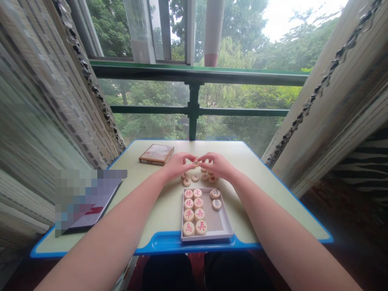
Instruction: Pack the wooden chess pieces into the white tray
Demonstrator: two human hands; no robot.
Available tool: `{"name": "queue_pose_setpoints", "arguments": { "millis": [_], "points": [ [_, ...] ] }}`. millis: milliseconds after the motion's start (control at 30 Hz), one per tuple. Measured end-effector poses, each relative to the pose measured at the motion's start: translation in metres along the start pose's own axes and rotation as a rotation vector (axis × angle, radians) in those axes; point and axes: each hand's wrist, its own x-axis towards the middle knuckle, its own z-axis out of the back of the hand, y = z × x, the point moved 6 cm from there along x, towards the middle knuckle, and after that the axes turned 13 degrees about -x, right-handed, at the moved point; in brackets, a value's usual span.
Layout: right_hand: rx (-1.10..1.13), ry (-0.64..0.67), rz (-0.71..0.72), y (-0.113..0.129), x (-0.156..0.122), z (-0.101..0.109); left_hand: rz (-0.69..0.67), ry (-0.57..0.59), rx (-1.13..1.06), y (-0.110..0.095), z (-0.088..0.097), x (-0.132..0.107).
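Note:
My left hand [176, 166] and my right hand [217, 165] meet over the far half of the table, fingertips pinched on a small round Chinese chess piece [196, 163] between them. Another piece seems to be stacked at its top, partly hidden by the fingers. Just below the hands lie several loose pieces with dark characters, among them one piece [195, 178] in the middle; my right hand covers some. Nearer me, a shallow white box [216, 222] holds red-character pieces [188, 214] in two columns on its left side, and dark-character pieces [216, 204] at its upper right.
A flat brown printed box [157, 154] lies at the table's back left. On the left edge rests a dark flat object [97, 210], partly blurred out. The table [260, 194] has a blue rim, curtains on both sides and a green window railing [194, 106] behind.

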Motion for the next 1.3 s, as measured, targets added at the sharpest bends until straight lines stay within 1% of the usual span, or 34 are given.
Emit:
{"name": "queue_pose_setpoints", "arguments": {
  "millis": [167, 300, 400, 633, 800, 933, 1033, 1167, 1233, 1300],
  "points": [
    [0.081, -0.009, 0.003, 0.0, -0.001, 0.0, 0.062, 0.026, -0.062, 0.002, -0.001, -0.001],
    [0.121, -0.024, -0.011, -0.002, -0.001, -0.001, 0.071, 0.043, -0.101, 0.005, -0.002, 0.0],
    [0.141, -0.023, 0.006, -0.001, 0.0, 0.0, 0.065, 0.047, -0.111, 0.005, -0.003, 0.0],
    [0.103, -0.057, 0.048, 0.004, -0.002, 0.008, 0.06, -0.022, -0.054, -0.007, 0.004, 0.0],
    [0.019, -0.06, 0.095, 0.016, -0.012, 0.022, 0.038, -0.011, -0.046, -0.016, 0.004, -0.006],
    [0.004, -0.01, 0.071, 0.02, -0.027, 0.029, -0.015, 0.057, -0.099, -0.025, -0.002, -0.014],
    [0.034, -0.011, 0.045, 0.019, -0.046, 0.035, -0.064, 0.11, -0.138, -0.036, -0.01, -0.021],
    [0.104, -0.064, 0.0, 0.016, -0.079, 0.035, -0.138, 0.199, -0.126, -0.053, -0.026, -0.031],
    [0.141, -0.101, -0.023, 0.014, -0.095, 0.032, -0.192, 0.219, -0.095, -0.061, -0.034, -0.036],
    [0.178, -0.134, -0.045, 0.012, -0.107, 0.028, -0.241, 0.213, -0.063, -0.066, -0.039, -0.043]
  ]
}}
